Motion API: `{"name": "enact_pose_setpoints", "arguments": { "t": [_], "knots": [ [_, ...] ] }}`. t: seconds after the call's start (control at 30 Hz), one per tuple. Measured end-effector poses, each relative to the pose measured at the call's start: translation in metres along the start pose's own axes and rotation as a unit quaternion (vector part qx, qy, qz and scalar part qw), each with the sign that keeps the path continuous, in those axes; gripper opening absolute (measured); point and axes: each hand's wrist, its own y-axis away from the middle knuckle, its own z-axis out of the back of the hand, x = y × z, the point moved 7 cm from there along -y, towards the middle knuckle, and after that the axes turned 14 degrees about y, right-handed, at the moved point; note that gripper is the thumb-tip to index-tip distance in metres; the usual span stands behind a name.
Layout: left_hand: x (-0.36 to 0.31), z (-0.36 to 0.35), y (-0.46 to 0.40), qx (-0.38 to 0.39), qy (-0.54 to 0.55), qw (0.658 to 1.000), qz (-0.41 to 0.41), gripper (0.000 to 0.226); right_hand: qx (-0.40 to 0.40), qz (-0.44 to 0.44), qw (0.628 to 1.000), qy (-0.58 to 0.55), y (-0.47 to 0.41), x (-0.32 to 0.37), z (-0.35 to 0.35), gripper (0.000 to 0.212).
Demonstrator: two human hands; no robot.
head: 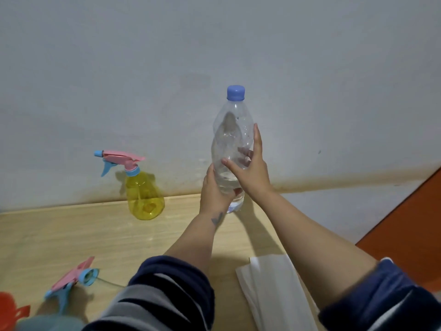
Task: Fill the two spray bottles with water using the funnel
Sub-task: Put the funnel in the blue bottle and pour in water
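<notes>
Both hands are up on the clear water bottle, held upright above the far edge of the wooden table, blue cap on and only a little water showing low in the body. The left hand wraps its fingers round the lower part, the right hand curls round the middle with the thumb across the front. Left of the bottle, against the wall, stands the yellow spray bottle, pink trigger head screwed on, liquid in the base. Nearer the camera and further left of the bottle lies a loose spray head, its tube trailing on the table; beyond it an orange funnel peeks in at the corner beside something teal, too blurred to name. A folded white cloth sits below the bottle. By my read, the yellow one looks done and the second fill awaits: the cap must come off, and the funnel needs seating first.
</notes>
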Motion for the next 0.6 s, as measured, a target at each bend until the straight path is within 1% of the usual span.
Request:
{"name": "enact_pose_setpoints", "arguments": {
  "t": [0.13, 0.23, 0.3, 0.4, 0.5, 0.6],
  "knots": [
    [0.0, 0.002, -0.002, -0.02, 0.006, 1.0, -0.016, 0.098, -0.008, 0.019, 1.0, -0.005, 0.003, 0.004, 0.001, 0.106],
    [-0.004, 0.01, 0.011, -0.036, 0.027, 0.999, -0.018, 0.086, 0.004, 0.027, 1.0, -0.011, 0.01, 0.01, -0.003, 0.105],
    [-0.008, 0.018, 0.023, -0.045, 0.033, 0.998, -0.023, 0.081, 0.013, 0.029, 0.999, -0.013, 0.019, 0.016, -0.007, 0.104],
    [-0.009, 0.036, 0.048, -0.05, 0.021, 0.998, -0.024, 0.08, 0.03, 0.032, 0.999, -0.024, 0.039, 0.027, -0.012, 0.103],
    [-0.012, 0.056, 0.078, -0.061, 0.016, 0.998, -0.019, 0.084, 0.043, 0.034, 0.998, -0.039, 0.068, 0.041, -0.017, 0.102],
    [-0.019, 0.075, 0.113, -0.067, 0.021, 0.997, -0.024, 0.079, 0.047, 0.039, 0.997, -0.047, 0.103, 0.059, -0.019, 0.103]
  ]
}}
